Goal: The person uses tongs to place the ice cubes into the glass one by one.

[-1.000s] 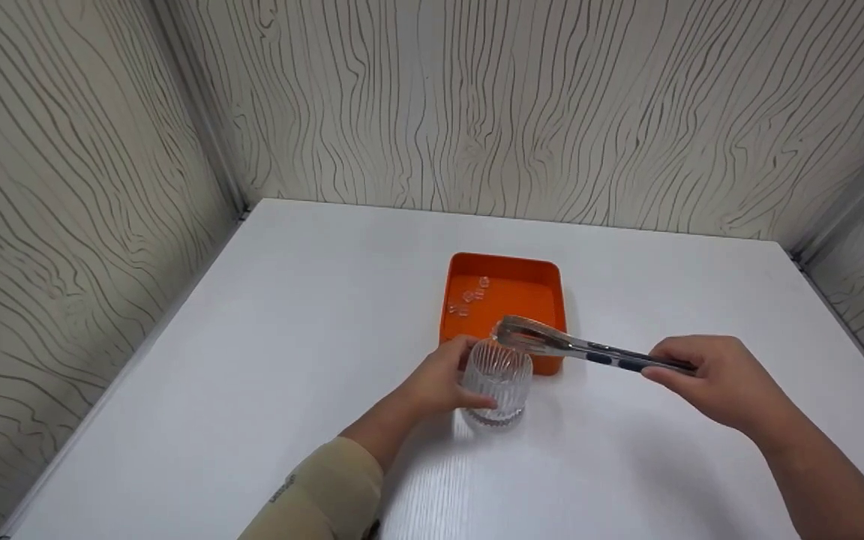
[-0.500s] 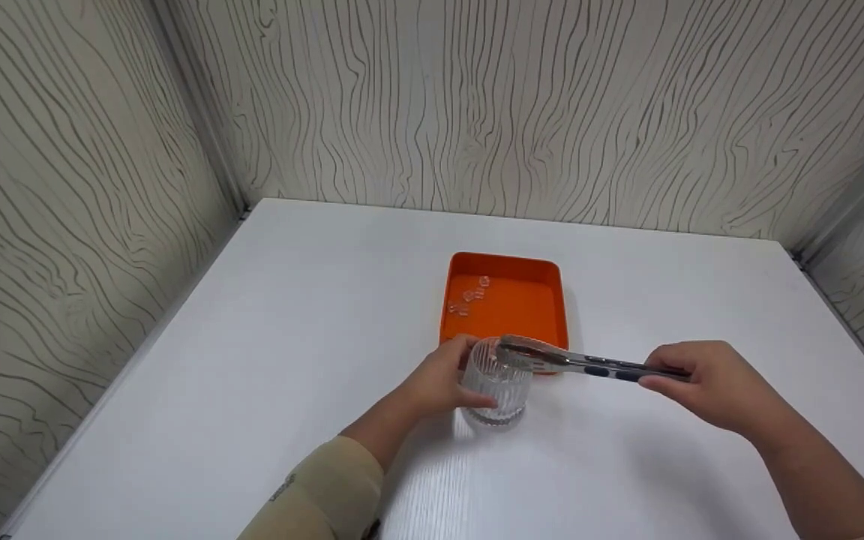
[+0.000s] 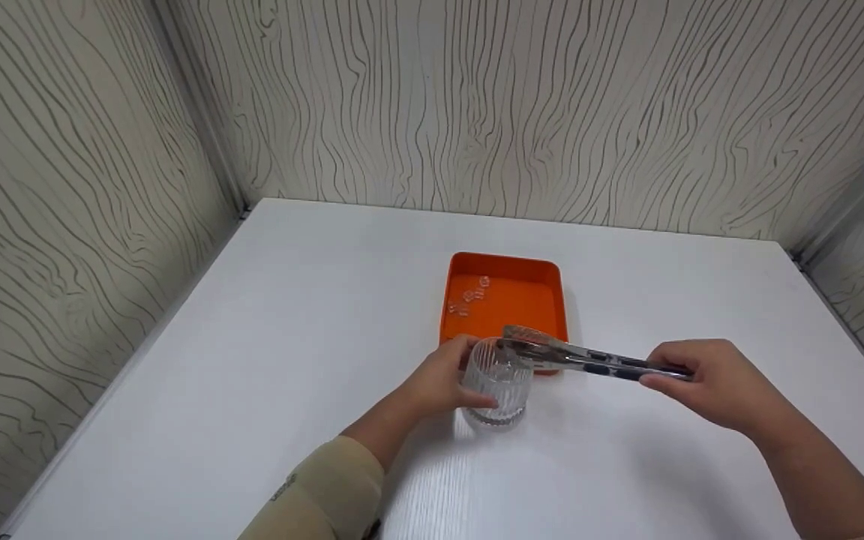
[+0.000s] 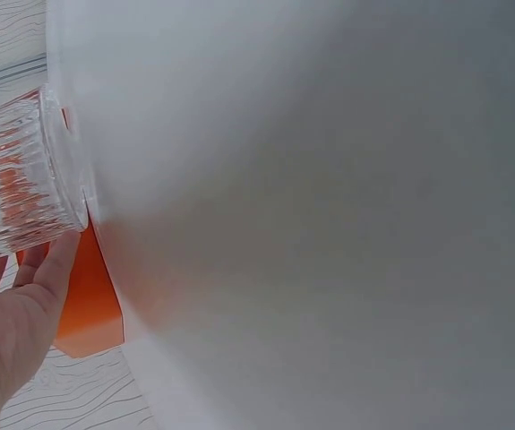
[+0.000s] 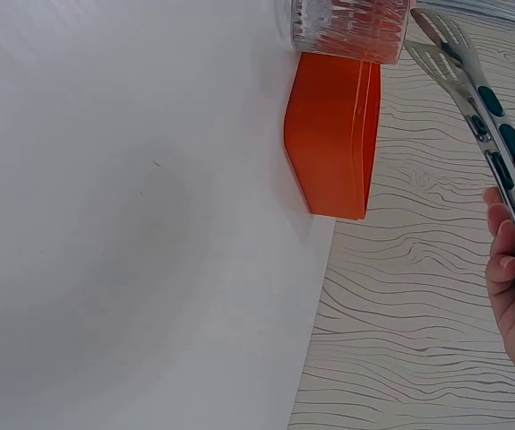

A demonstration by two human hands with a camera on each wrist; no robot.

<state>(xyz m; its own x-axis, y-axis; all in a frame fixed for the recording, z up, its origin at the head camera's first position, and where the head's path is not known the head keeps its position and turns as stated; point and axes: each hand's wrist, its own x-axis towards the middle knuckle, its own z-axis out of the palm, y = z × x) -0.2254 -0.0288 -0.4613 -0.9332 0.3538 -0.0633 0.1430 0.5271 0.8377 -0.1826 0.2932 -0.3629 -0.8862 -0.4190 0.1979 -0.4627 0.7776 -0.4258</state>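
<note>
In the head view, we see the left hand (image 3: pixel 439 382) just below the centre of the frame, its thumb and fingers wrapped round a clear ribbed glass (image 3: pixel 505 394) that stands upright on the white desk (image 3: pixel 312 322). The right hand (image 3: pixel 713 382), at the lower right, grips the handle end of a pair of metal tongs (image 3: pixel 597 361); their heads are parted and lie over the right side of the glass's rim. Just behind the glass, we find an orange tray (image 3: pixel 529 300), with several small clear pieces (image 3: pixel 469 295) along its left part. A pale sleeve (image 3: pixel 327 484) covers the left arm at the lower edge, and a wood-patterned wall (image 3: pixel 432 105) fills the top.

In the left wrist view, we see the glass sideways at the upper left, fingers against it, and the tray beyond.

In the right wrist view, we see the glass at the top edge, the tray below it, and the tongs held at the right, their slotted heads slightly apart by the glass's mouth.
</note>
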